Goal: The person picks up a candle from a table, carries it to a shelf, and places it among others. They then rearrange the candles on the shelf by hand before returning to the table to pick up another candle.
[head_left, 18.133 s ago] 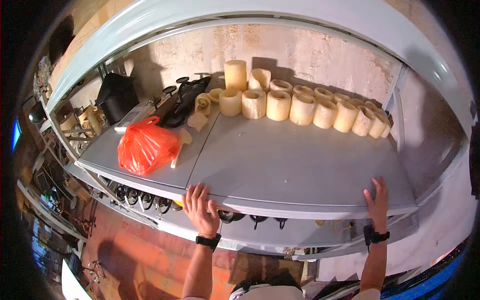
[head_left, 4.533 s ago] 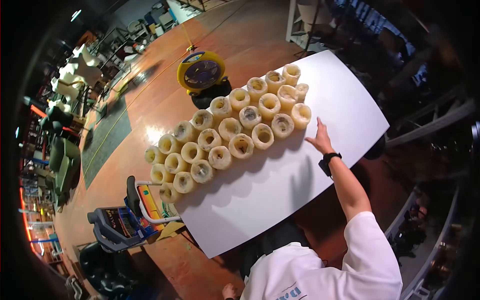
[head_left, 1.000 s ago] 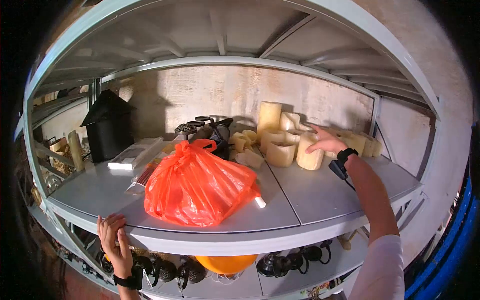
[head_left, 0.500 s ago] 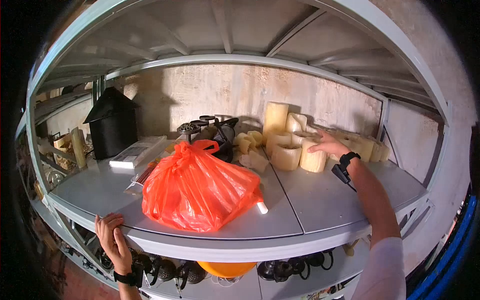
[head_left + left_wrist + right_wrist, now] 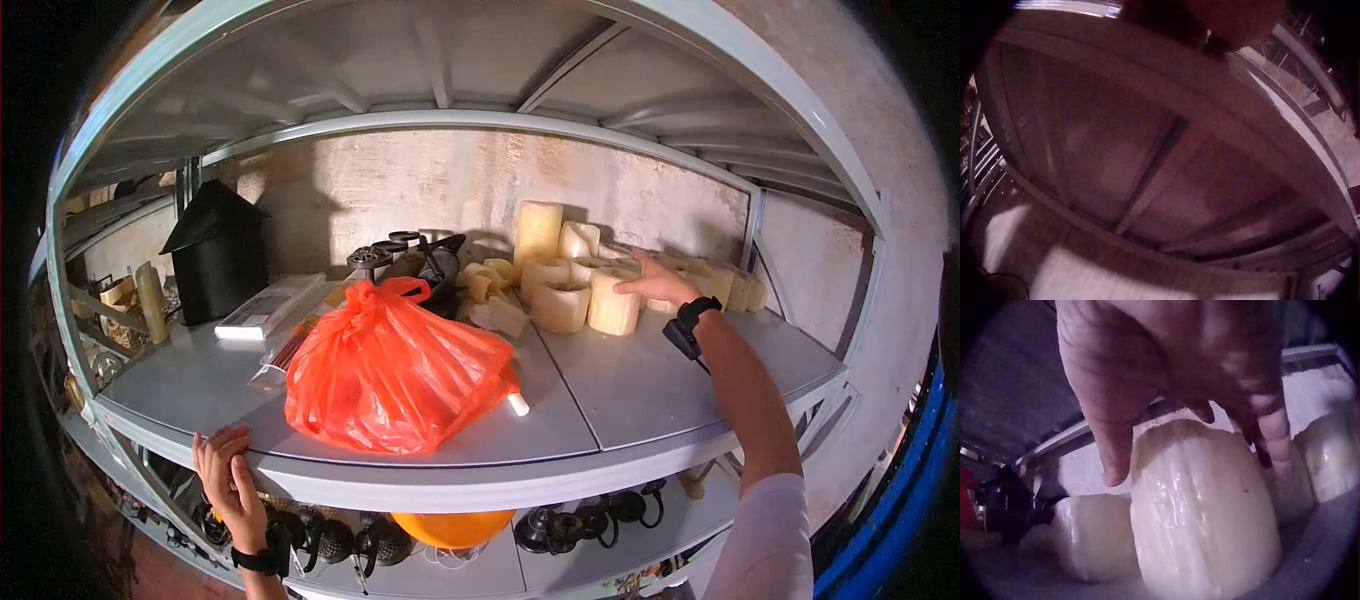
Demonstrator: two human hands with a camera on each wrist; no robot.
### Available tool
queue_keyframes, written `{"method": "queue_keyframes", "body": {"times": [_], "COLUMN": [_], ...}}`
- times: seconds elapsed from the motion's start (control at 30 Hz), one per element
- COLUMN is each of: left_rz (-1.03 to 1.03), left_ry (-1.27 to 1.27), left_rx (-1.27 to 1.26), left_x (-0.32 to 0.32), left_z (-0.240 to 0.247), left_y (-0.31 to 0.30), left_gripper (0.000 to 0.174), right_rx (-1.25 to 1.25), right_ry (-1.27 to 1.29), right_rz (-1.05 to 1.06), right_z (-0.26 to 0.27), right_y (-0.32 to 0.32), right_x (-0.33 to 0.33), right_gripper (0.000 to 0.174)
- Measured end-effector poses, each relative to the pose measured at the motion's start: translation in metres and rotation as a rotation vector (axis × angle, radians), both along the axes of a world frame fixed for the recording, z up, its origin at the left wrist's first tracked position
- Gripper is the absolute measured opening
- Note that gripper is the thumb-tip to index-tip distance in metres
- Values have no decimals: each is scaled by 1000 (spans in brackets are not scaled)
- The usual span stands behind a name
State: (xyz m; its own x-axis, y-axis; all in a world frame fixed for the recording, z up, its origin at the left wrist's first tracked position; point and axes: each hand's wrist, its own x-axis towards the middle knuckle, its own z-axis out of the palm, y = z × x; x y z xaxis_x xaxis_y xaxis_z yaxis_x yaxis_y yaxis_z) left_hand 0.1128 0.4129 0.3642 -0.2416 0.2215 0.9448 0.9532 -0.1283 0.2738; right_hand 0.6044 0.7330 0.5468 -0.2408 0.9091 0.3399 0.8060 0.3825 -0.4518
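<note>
Right hand (image 5: 1175,362) spread wide, pale cylinder (image 5: 1204,512) between thumb and fingers, contact unclear, left hand (image 5: 228,488) straight-fingered on shelf edge (image 5: 480,484)

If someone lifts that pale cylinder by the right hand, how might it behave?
The pale cylinder will probably stay stiff; it stands upright without sagging. Its shiny, waxy-looking side may slip against the fingers. Being round-sided, it could roll if tipped over.

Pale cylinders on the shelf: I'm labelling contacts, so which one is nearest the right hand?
The front cylinder directly under the right hand; only that one stands between its thumb and fingers.
</note>
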Motion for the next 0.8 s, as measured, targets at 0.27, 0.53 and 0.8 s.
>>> {"method": "queue_keyframes", "body": {"times": [0.27, 0.53, 0.8], "left_rz": [-26, -69, -263], "left_ry": [27, 103, 260], "left_rx": [-47, -72, -238], "left_x": [0, -16, -38], "left_z": [1, -6, -6], "left_y": [-3, -6, -29], "left_gripper": [20, 21, 31], "right_rx": [363, 583, 542], "right_ry": [-200, 290, 795], "right_rz": [36, -268, -766], "right_z": [-4, -72, -400], "right_y": [-69, -217, -393], "right_x": [31, 13, 23], "right_gripper": [85, 71, 34]}}
